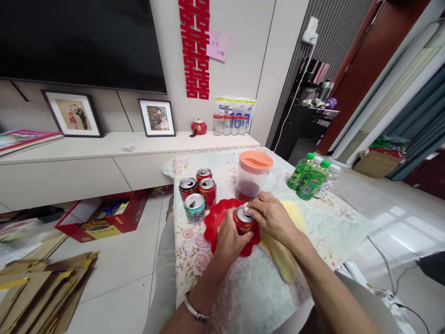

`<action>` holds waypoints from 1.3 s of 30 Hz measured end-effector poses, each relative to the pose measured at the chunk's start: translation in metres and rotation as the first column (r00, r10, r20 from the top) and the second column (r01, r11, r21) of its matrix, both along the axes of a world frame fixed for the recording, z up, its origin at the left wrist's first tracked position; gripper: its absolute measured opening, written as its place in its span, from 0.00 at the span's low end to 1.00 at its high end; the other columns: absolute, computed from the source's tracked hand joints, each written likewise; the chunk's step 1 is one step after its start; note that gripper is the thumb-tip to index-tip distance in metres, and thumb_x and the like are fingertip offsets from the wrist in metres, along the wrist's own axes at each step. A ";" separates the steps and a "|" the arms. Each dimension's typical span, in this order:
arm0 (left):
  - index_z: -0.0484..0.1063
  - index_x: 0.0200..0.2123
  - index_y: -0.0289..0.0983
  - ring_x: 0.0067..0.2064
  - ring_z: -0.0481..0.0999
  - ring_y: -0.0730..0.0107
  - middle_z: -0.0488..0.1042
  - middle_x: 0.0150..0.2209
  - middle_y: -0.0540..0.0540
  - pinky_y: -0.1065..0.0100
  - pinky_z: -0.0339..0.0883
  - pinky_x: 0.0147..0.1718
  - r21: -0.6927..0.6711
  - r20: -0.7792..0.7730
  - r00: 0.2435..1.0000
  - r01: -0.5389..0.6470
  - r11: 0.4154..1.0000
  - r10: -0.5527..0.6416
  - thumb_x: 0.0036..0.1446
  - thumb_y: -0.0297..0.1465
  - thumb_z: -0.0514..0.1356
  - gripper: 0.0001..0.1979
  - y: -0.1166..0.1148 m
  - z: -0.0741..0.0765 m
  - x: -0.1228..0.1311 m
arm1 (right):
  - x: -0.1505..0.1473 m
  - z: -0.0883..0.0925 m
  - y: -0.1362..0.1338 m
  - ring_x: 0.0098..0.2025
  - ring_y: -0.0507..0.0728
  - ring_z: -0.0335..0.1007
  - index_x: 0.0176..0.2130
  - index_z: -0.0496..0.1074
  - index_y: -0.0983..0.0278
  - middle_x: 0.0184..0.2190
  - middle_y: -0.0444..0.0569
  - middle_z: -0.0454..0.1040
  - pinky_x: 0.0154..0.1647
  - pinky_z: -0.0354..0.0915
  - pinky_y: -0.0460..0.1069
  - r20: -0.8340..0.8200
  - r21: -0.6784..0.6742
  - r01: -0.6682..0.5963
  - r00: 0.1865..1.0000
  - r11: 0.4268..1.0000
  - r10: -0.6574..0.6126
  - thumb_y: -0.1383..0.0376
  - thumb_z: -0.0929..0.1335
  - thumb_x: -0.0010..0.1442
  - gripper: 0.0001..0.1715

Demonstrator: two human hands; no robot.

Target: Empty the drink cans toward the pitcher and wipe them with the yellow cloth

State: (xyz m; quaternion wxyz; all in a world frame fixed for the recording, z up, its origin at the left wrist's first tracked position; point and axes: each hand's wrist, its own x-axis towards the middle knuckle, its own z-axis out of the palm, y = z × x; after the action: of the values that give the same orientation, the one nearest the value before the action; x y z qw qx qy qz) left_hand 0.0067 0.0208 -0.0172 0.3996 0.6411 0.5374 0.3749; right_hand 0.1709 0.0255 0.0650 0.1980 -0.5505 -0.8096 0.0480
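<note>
My left hand [230, 239] is wrapped round a red drink can [244, 224], upright over a red scalloped plate [213, 230]. At the can's top edge, the fingers of my right hand [269, 214] pinch something small and whitish, too small to name. Under my right forearm lies a yellow cloth [283, 257]. Left of the plate stand several opened cans, among them a green-and-silver can [195, 209] and a red can [207, 191]. Just behind the plate is a clear plastic jug [247, 181] with an orange lid and some reddish-brown liquid inside.
Green-capped bottles [308, 178] stand at the right of the flowered tablecloth [194, 255]. Behind, a white cabinet [118, 150] bears framed photos, a red pot [199, 126] and several small jars [231, 124]. A red box [104, 215] and flattened cardboard [52, 287] lie on the floor.
</note>
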 end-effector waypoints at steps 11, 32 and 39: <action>0.64 0.59 0.40 0.65 0.79 0.38 0.80 0.58 0.36 0.43 0.70 0.61 -0.034 -0.015 1.000 -0.017 0.999 0.016 0.49 0.25 0.71 0.35 0.001 -0.001 0.001 | -0.001 -0.012 -0.005 0.43 0.57 0.72 0.47 0.82 0.61 0.39 0.49 0.72 0.44 0.66 0.50 -0.059 -0.023 0.009 0.998 1.000 -0.010 0.66 0.67 0.77 0.11; 0.64 0.55 0.41 0.62 0.80 0.40 0.81 0.57 0.39 0.42 0.66 0.63 -0.013 -0.005 1.000 -0.014 1.000 0.014 0.51 0.30 0.74 0.32 -0.008 0.005 -0.001 | 0.020 0.026 -0.003 0.37 0.55 0.75 0.37 0.79 0.60 0.35 0.46 0.81 0.42 0.69 0.51 -0.256 -0.318 -0.371 0.920 0.873 0.297 0.57 0.63 0.76 0.20; 0.67 0.58 0.42 0.64 0.78 0.40 0.81 0.58 0.39 0.42 0.64 0.66 -0.001 -0.020 0.998 -0.057 0.998 0.057 0.47 0.25 0.73 0.35 -0.010 0.005 0.001 | 0.049 0.015 -0.008 0.30 0.57 0.75 0.37 0.83 0.60 0.31 0.48 0.81 0.28 0.68 0.50 -0.669 -0.253 -0.014 0.725 0.967 -0.165 0.45 0.74 0.66 0.21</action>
State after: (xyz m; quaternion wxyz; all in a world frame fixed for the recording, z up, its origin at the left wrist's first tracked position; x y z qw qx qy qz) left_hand 0.0080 0.0112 -0.0127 0.3837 0.6292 0.5597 0.3791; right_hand 0.2196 0.0172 0.0804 0.4161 -0.5463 -0.6439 0.3373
